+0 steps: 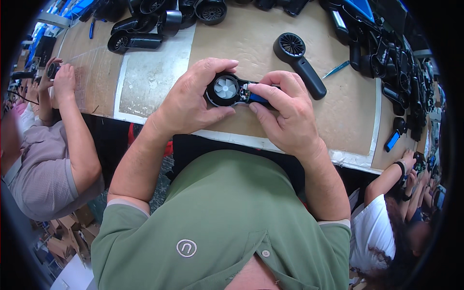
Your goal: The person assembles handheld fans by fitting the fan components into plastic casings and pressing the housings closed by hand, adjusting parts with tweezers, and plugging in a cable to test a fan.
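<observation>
Between my two hands is an opened black handheld fan [225, 89], its white blades, small circuit parts and a blue battery [258, 98] exposed. My left hand [195, 96] grips the round head end, thumb below and fingers above. My right hand [290, 106] is closed around the handle end, with its index fingertip on the small parts beside the blades. Much of the handle is hidden by the right hand. A black fan housing [311, 79] with a round grille lies on the table just beyond my right hand.
Black fan parts [137, 41] lie at the back left, and a large pile of them [406, 82] lines the right side. A teal pointed tool [337, 69] lies near the housing, a blue pen [92, 29] far left. Co-workers' arms [77, 121] reach in from both sides.
</observation>
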Action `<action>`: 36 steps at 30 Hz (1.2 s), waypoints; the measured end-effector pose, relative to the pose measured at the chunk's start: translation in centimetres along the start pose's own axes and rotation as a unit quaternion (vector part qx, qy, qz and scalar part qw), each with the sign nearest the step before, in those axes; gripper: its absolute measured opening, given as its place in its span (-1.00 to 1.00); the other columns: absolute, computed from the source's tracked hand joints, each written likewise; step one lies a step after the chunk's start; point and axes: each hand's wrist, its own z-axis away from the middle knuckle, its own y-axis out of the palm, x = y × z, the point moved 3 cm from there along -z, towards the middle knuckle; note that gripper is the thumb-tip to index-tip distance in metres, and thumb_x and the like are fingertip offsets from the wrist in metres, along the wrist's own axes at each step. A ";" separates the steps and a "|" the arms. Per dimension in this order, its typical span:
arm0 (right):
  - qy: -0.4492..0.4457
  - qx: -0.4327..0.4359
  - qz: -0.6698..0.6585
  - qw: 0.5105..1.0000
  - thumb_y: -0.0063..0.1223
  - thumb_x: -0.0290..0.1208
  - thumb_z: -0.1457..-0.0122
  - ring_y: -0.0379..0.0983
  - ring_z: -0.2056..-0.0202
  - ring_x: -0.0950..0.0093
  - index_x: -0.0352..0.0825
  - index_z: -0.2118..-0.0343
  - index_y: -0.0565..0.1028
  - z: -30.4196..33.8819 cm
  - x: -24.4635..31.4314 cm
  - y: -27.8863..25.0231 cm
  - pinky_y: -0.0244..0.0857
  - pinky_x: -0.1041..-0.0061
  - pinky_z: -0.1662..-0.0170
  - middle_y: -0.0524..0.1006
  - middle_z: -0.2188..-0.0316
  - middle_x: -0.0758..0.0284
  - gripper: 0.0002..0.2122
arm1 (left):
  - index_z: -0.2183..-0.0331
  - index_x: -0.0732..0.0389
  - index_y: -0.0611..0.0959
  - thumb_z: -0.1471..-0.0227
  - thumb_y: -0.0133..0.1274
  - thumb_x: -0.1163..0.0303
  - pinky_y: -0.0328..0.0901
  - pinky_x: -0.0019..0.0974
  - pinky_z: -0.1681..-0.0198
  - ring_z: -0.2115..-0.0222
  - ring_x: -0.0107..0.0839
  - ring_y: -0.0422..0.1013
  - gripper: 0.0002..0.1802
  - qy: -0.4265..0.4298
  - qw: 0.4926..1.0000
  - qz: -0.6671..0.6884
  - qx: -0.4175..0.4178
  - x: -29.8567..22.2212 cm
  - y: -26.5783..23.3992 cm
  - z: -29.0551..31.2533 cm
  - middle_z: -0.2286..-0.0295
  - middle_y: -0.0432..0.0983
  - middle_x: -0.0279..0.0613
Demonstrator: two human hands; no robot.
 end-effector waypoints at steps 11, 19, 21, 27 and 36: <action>0.007 0.008 0.019 1.000 0.39 -0.51 -0.06 0.47 0.06 0.31 -0.25 0.08 0.71 -0.1 -0.3 0.2 0.37 0.37 -0.13 0.56 0.10 0.30 -0.70 | -0.29 0.20 0.53 0.25 0.52 0.58 0.45 -0.17 -0.21 -0.06 -0.15 0.55 -0.01 0.000 1.000 0.003 0.004 0.2 0.0 -0.1 -0.09 0.59 -0.04; 0.012 0.005 0.009 1.000 0.38 -0.53 -0.06 0.47 0.07 0.30 -0.26 0.08 0.71 -0.4 -0.5 0.1 0.37 0.38 -0.13 0.56 0.09 0.30 -0.68 | -0.27 0.21 0.55 0.20 0.46 0.62 0.44 -0.17 -0.22 -0.07 -0.15 0.55 -0.08 0.008 1.000 -0.025 0.008 0.6 -0.4 -0.6 -0.13 0.59 -0.07; 0.013 0.003 0.008 1.000 0.38 -0.54 -0.06 0.47 0.07 0.30 -0.27 0.07 0.71 -0.4 -0.5 0.0 0.38 0.38 -0.13 0.56 0.09 0.29 -0.68 | -0.27 0.21 0.56 0.19 0.45 0.62 0.44 -0.17 -0.23 -0.07 -0.15 0.55 -0.09 0.011 0.999 -0.029 0.010 0.6 -0.5 -0.8 -0.14 0.59 -0.08; 0.062 0.035 -0.022 0.997 0.40 -0.52 -0.07 0.47 0.06 0.31 -0.30 0.08 0.72 -0.7 -0.8 -0.4 0.39 0.39 -0.11 0.55 0.08 0.28 -0.69 | -0.26 0.21 0.56 0.15 0.40 0.66 0.43 -0.16 -0.26 -0.10 -0.13 0.56 -0.12 0.011 0.999 0.008 0.033 0.8 -0.6 -1.2 -0.17 0.59 -0.07; 0.074 0.066 -0.009 0.995 0.45 -0.48 -0.07 0.48 0.02 0.30 -0.35 0.06 0.72 -0.7 -1.2 -0.4 0.38 0.38 -0.12 0.55 0.01 0.23 -0.67 | -0.25 0.07 0.59 0.18 0.37 0.70 0.50 -0.17 -0.18 0.01 -0.18 0.60 -0.10 0.020 0.998 0.053 0.031 1.1 -0.4 -1.7 -0.08 0.64 -0.16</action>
